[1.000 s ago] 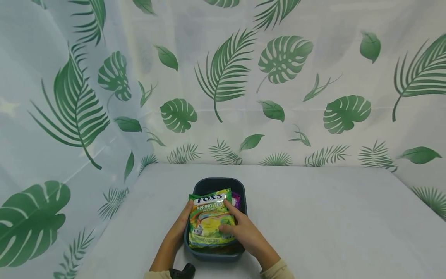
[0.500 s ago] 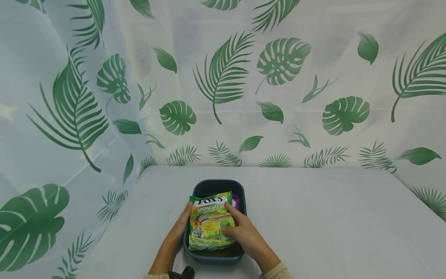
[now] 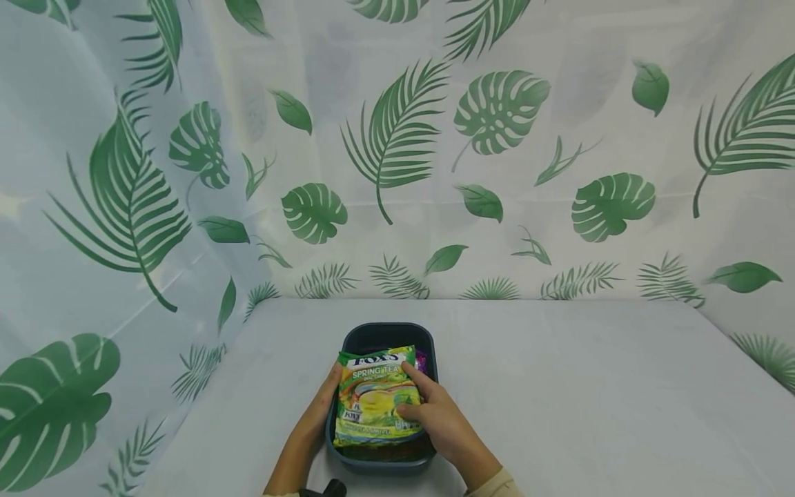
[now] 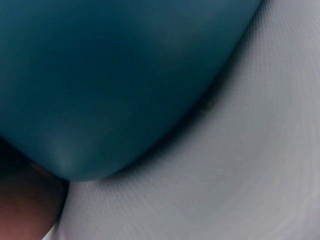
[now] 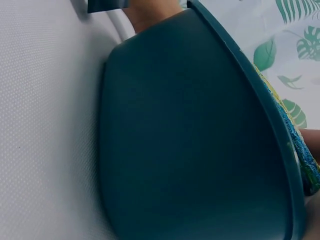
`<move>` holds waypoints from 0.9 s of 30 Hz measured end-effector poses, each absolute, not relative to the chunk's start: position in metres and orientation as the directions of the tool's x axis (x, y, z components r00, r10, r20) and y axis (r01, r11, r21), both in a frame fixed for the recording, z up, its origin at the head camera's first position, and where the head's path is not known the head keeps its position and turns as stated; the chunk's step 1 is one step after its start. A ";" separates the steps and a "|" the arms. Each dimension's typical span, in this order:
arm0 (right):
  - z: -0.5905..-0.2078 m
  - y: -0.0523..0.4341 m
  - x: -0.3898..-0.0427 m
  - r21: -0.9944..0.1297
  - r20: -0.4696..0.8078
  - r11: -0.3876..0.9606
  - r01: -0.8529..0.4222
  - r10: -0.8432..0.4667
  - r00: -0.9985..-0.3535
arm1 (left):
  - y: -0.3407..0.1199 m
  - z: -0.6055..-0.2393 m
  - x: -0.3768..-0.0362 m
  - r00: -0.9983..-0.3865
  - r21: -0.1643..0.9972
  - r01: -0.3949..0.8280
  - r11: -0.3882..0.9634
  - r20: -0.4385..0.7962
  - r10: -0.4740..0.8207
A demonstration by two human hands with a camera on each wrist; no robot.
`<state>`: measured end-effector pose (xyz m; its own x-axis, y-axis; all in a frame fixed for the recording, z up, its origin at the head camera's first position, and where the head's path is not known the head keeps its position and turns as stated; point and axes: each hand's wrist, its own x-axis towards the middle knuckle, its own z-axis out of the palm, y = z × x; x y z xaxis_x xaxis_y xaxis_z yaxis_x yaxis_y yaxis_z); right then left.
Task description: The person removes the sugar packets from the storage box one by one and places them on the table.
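Both hands are on a candy bag lying across the top of a dark blue tub; the tub stands on the white table, near its front edge and left of centre. The left hand grips the bag's left edge, thumb near the upper corner, the remaining fingers hidden under the bag; the right hand holds the right edge, with the forefinger lying along the top right part of the pack and the thumb pressed on its front, so the fingers are clamped on the bag.

Progress, as a judgement: the bag sits at rim level, covering most of the opening, but is not released; both hands remain to be taken off. A purple packet shows beneath it at the tub's far right corner, so the tub already holds at least one item.

Markings: the bag reads "FOX'S" and "SPRING TEA"; smaller print near its lower edge is illegible. The right wrist view shows the tub's outer wall with the bag's edge overhanging the rim; the left wrist view shows only tub wall and table. A leaf-patterned curtain encloses the table.
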<state>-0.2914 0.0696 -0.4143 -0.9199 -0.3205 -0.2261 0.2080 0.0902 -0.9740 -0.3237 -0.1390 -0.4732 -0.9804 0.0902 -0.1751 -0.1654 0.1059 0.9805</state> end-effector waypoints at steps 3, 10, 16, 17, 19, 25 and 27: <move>-0.415 0.070 -0.292 -0.974 -0.225 0.077 0.212 -0.326 -0.918 | -0.139 -0.473 -0.323 -0.980 0.980 -0.167 0.111 -0.177 0.088; -0.414 0.073 -0.294 -0.978 -0.205 0.043 0.203 -0.350 -0.914 | -0.139 -0.473 -0.321 -0.979 0.979 -0.170 0.116 -0.181 0.090; -0.408 0.076 -0.292 -0.981 -0.190 0.041 0.188 -0.351 -0.917 | -0.138 -0.472 -0.323 -0.978 0.979 -0.175 0.101 -0.185 0.101; -0.407 0.077 -0.292 -0.982 -0.187 0.039 0.185 -0.352 -0.917 | -0.139 -0.472 -0.323 -0.977 0.979 -0.179 0.100 -0.189 0.102; -0.405 0.079 -0.293 -0.982 -0.184 0.029 0.186 -0.354 -0.917 | -0.139 -0.472 -0.324 -0.976 0.979 -0.179 0.096 -0.189 0.111; -0.401 0.087 -0.295 -0.983 -0.169 -0.007 0.182 -0.333 -0.928 | -0.139 -0.471 -0.327 -0.973 0.979 -0.181 0.092 -0.191 0.127; -0.401 0.091 -0.296 -0.984 -0.161 -0.017 0.175 -0.317 -0.935 | -0.139 -0.471 -0.327 -0.973 0.980 -0.176 0.089 -0.187 0.136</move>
<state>-0.2959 0.0909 -0.4006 -0.9349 -0.3165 -0.1608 0.1752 -0.0174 -0.9844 -0.3273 -0.1393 -0.4714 -0.9729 0.1357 -0.1871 -0.1761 0.0891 0.9803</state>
